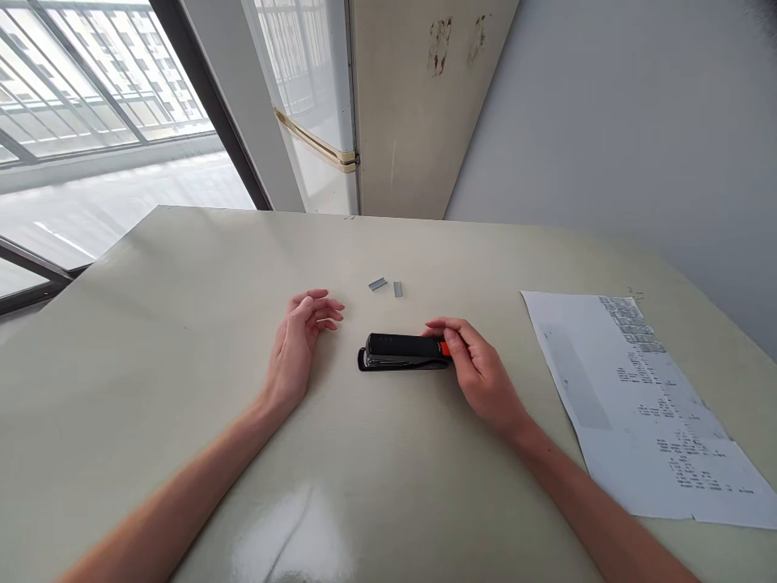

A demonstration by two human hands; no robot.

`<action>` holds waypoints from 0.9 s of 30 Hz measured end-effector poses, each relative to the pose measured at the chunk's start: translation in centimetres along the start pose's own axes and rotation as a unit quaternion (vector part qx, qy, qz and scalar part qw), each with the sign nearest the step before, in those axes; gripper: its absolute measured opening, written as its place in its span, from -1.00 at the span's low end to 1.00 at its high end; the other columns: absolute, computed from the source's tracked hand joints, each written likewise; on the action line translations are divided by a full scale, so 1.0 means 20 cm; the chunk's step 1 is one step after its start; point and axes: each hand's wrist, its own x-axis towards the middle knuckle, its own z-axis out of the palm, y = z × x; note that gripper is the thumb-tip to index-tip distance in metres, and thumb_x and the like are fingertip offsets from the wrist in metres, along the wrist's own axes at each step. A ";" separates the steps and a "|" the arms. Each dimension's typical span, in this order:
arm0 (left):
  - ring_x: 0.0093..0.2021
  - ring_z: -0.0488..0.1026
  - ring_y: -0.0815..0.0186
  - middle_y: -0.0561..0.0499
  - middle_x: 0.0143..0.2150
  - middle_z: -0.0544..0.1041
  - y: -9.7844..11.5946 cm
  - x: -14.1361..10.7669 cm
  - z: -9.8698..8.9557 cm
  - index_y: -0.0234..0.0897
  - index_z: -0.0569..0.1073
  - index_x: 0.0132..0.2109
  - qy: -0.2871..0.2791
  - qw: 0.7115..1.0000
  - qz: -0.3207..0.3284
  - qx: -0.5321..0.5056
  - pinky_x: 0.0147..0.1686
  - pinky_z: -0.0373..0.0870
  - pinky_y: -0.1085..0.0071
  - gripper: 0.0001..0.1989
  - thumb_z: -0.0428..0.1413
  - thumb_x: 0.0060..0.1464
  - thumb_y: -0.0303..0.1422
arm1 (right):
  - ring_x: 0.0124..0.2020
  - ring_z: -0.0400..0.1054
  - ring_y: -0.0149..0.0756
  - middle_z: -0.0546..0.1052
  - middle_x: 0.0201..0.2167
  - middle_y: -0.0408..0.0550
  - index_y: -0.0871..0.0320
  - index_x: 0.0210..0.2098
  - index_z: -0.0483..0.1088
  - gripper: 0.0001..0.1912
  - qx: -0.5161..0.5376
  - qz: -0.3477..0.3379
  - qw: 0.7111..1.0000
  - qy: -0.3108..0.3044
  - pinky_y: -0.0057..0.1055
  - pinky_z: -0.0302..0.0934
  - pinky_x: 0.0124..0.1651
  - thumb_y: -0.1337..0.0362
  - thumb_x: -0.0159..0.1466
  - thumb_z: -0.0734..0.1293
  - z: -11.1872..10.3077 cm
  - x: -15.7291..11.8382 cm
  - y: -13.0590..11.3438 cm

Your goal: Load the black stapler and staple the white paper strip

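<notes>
A black stapler (404,346) with a red end lies lengthwise across the table in front of me. My right hand (477,364) grips its right, red end between thumb and fingers; the far fingers are partly hidden behind it. To the left of the stapler, my left hand (297,344) rests on its side on the tabletop, holding nothing, its fingers loosely curled and apart. Beyond the stapler lie two small grey staple strips, a tilted one (377,284) and another (397,289) just right of it. Neither hand touches them.
Printed paper sheets (576,356) lie on the right side of the pale table (182,324). Past the far edge stands a fridge (418,113) with a cream handle (316,146). A window with railings is at the left, and a grey wall (607,121) at the right.
</notes>
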 end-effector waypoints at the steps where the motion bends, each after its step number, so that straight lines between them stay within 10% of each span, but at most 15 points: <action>1: -0.05 0.51 0.15 -0.11 -0.06 0.58 0.00 0.00 0.00 -0.23 0.43 0.03 0.001 1.000 -0.002 0.003 -0.04 0.43 0.21 -0.66 -0.01 0.37 -0.09 | 0.03 0.52 -0.16 0.64 0.00 0.00 0.02 0.06 0.46 -0.63 -0.004 0.001 1.000 0.001 -0.15 0.36 0.18 -0.01 0.56 0.14 0.00 0.00 0.00; 27: 0.03 0.53 0.10 -0.13 -0.02 0.62 -0.04 0.00 -0.01 -0.21 0.44 -0.01 0.004 1.000 0.021 0.007 0.00 0.42 0.17 -0.62 -0.11 0.39 -0.06 | 0.04 0.52 -0.15 0.64 -0.01 0.00 0.03 0.04 0.49 -0.64 -0.021 0.005 1.000 0.019 -0.18 0.37 0.14 -0.01 0.55 0.17 0.01 -0.01 0.01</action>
